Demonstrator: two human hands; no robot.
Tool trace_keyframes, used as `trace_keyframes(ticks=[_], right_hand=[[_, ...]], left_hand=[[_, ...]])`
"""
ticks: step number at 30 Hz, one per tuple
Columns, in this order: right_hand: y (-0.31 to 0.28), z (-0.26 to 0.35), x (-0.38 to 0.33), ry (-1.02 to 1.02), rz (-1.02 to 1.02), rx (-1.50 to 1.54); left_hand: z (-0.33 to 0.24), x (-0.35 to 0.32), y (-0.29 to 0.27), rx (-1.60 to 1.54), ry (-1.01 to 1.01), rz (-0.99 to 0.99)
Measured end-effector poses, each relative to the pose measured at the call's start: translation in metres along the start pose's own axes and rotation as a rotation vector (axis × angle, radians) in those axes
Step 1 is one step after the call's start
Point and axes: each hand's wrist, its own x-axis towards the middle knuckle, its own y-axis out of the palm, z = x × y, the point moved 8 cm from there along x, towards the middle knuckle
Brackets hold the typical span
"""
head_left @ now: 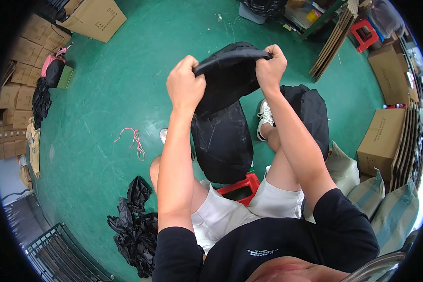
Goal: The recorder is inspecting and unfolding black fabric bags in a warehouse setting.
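Note:
Both my hands hold up a black fabric piece with a thick rolled edge (230,77), stretched between them in front of me. My left hand (186,84) is closed round the left end of that edge, and my right hand (270,70) grips the right end. Directly below, a shiny black bundle (223,141) stands between my legs at the front of a red stool (242,189). Whether the raised fabric is joined to this bundle I cannot tell. Another full black bag (310,115) is beyond my right forearm, by my shoe.
Crumpled black plastic bags (136,230) lie on the green floor at my left, with pink string (135,141) farther ahead. Cardboard boxes (26,70) are stacked along the left. Woven sacks (395,211), a carton (380,141) and flattened cardboard (333,42) line the right.

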Motion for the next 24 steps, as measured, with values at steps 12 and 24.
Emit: trace_keyframes(ticks=[12, 24], right_hand=[[-0.012, -0.011, 0.005, -0.001, -0.059, 0.059], [-0.011, -0.001, 0.003, -0.044, -0.029, 0.096]], left_hand=[[-0.004, 0.001, -0.014, -0.071, -0.032, -0.056], [0.008, 0.003, -0.007, -0.238, -0.001, -0.021]])
